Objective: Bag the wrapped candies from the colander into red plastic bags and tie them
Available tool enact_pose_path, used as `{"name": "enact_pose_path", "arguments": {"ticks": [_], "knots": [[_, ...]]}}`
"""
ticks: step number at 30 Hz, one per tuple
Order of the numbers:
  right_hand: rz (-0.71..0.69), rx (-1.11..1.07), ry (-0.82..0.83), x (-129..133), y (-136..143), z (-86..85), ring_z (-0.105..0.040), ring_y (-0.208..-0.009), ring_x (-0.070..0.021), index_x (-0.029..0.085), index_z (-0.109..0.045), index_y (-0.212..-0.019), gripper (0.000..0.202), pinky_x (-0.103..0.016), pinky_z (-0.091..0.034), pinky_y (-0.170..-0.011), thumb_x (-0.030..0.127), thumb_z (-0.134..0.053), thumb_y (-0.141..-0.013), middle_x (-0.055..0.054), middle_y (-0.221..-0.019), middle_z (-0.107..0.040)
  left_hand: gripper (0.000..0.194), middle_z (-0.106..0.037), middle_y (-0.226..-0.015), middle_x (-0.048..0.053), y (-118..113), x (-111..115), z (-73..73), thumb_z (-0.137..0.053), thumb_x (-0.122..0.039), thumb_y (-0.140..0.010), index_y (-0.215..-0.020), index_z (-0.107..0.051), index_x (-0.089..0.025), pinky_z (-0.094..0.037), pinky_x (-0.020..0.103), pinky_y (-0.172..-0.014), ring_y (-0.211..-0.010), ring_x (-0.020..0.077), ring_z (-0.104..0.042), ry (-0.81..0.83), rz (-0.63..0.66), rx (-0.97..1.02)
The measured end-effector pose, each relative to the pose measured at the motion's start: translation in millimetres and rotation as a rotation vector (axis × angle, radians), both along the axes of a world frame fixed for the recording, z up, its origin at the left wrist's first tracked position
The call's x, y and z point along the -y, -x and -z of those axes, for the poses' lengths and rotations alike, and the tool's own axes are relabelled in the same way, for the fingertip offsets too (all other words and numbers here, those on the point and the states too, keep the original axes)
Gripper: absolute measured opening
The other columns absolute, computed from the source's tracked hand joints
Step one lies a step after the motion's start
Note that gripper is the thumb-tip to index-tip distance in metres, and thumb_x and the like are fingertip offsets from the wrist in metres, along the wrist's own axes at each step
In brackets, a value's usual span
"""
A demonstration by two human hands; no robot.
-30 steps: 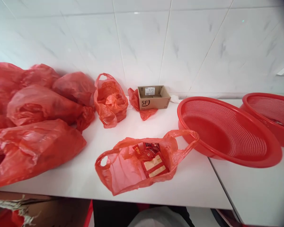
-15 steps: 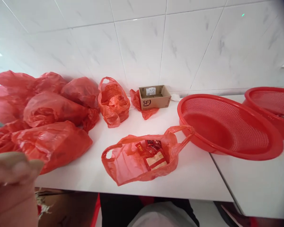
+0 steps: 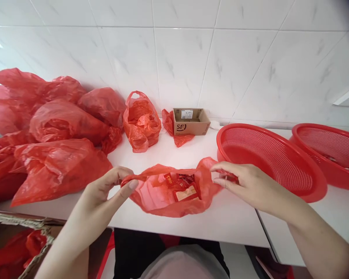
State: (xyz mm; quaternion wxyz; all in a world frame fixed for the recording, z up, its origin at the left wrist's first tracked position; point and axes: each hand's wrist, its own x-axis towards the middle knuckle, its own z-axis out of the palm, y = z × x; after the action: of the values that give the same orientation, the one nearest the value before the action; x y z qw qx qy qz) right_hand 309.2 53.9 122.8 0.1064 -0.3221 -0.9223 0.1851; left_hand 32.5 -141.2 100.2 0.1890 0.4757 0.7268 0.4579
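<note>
A red plastic bag (image 3: pixel 174 211) lies on the white table in front of me, its mouth spread wide. Inside it rest several small packets, among them a red and cream one (image 3: pixel 187 193). My left hand (image 3: pixel 110 193) pinches the bag's left handle between thumb and fingers. At the opposite side, my right hand (image 3: pixel 235 178) has its fingers closed around the right handle, partly hiding it.
Filled red bags (image 3: pixel 61 166) are heaped at the left, with an open red bag (image 3: pixel 142 128) beside them. A small cardboard box (image 3: pixel 192 126) stands by the wall. Red baskets (image 3: pixel 279 155) sit at the right. Below left is a carton (image 3: pixel 40 224) holding red bags.
Both hands have come to the bag and taken hold of its handles; earlier only one blurred hand showed at the lower left. The view has also shifted slightly.
</note>
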Motion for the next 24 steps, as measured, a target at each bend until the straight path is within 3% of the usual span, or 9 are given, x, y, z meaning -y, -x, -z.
{"name": "enact_pose_path", "arguments": {"ticks": [3, 6, 10, 14, 17, 19, 22, 24], "knots": [[0.034, -0.283, 0.124, -9, 3, -18.9, -0.063, -0.067, -0.0148, 0.025, -0.066, -0.098, 0.021, -0.027, -0.051, -0.061, 0.042, -0.055, -0.091, 0.0, -0.077, -0.066, 0.014, -0.06, -0.109, 0.003, 3, -11, -12.4, -0.066, -0.036, -0.083, -0.088, -0.067, -0.023, -0.046, 0.025, -0.085, -0.109, 0.0216, -0.052, -0.221, 0.076, 0.241], [0.102, -0.676, 0.02, -18, 16, -44.4, -0.06, -0.063, -0.0131, 0.024, -0.064, -0.098, 0.018, -0.025, -0.051, -0.061, 0.037, -0.062, -0.087, 0.001, -0.072, -0.064, 0.012, -0.058, -0.121, 0.003, 5, -41, -30.3, -0.067, -0.033, -0.083, -0.086, -0.069, -0.022, -0.046, 0.027, -0.09, -0.121, 0.0236, -0.047, -0.418, 0.158, 0.544], [-0.048, -0.631, -0.014, -27, 43, -75.6, -0.057, -0.06, -0.0113, 0.021, -0.065, -0.092, 0.013, -0.023, -0.046, -0.054, 0.032, -0.063, -0.085, 0.002, -0.071, -0.061, 0.013, -0.06, -0.119, 0.005, 2, -84, -51.7, -0.063, -0.031, -0.085, -0.092, -0.067, -0.021, -0.048, 0.031, -0.088, -0.117, 0.0242, -0.052, -0.503, 0.284, 0.756], [-0.127, -0.729, -0.015, -32, 65, -99.7, -0.057, -0.063, -0.0111, 0.02, -0.063, -0.09, 0.012, -0.022, -0.044, -0.054, 0.031, -0.064, -0.084, 0.0, -0.074, -0.061, 0.037, -0.063, -0.111, 0.005, -3, -104, -63.9, -0.063, -0.029, -0.087, -0.122, -0.054, -0.03, -0.049, 0.036, -0.087, -0.103, 0.0216, -0.061, -0.308, 0.482, 0.766], [-0.267, -0.617, 0.07, -30, 85, -107.7, -0.055, -0.061, -0.0098, 0.02, -0.063, -0.088, 0.009, -0.022, -0.043, -0.053, 0.029, -0.062, -0.085, 0.002, -0.073, -0.06, 0.056, -0.063, -0.098, 0.002, -7, -114, -70.6, -0.066, -0.029, -0.086, -0.136, -0.041, -0.033, -0.049, 0.034, -0.082, -0.087, 0.0164, -0.062, -0.08, 0.588, 0.692], [-0.36, -0.566, 0.135, -27, 101, -108.5, -0.053, -0.062, -0.0091, 0.021, -0.062, -0.088, 0.008, -0.023, -0.044, -0.055, 0.028, -0.061, -0.085, 0.003, -0.072, -0.058, 0.052, -0.061, -0.089, 0.0, -10, -122, -74.0, -0.07, -0.028, -0.082, -0.129, -0.049, -0.028, -0.048, 0.031, -0.079, -0.078, 0.0129, -0.059, 0.029, 0.647, 0.59], [-0.456, -0.571, 0.197, -24, 122, -103.7, -0.056, -0.07, -0.0102, 0.021, -0.063, -0.09, 0.009, -0.025, -0.048, -0.064, 0.028, -0.063, -0.084, 0.002, -0.078, -0.059, 0.028, -0.055, -0.072, -0.002, -15, -135, -74.6, -0.072, -0.035, -0.078, -0.096, -0.062, -0.017, -0.044, 0.027, -0.064, -0.063, 0.0105, -0.051, 0.139, 0.688, 0.425], [-0.483, -0.593, 0.222, -27, 130, -95.2, -0.059, -0.082, -0.0122, 0.022, -0.063, -0.096, 0.013, -0.028, -0.05, -0.074, 0.028, -0.062, -0.084, 0.0, -0.088, -0.063, 0.03, -0.047, -0.06, -0.004, -17, -140, -71.4, -0.065, -0.045, -0.082, -0.086, -0.062, -0.015, -0.04, 0.027, -0.056, -0.054, 0.0093, -0.042, 0.169, 0.653, 0.408]]}}
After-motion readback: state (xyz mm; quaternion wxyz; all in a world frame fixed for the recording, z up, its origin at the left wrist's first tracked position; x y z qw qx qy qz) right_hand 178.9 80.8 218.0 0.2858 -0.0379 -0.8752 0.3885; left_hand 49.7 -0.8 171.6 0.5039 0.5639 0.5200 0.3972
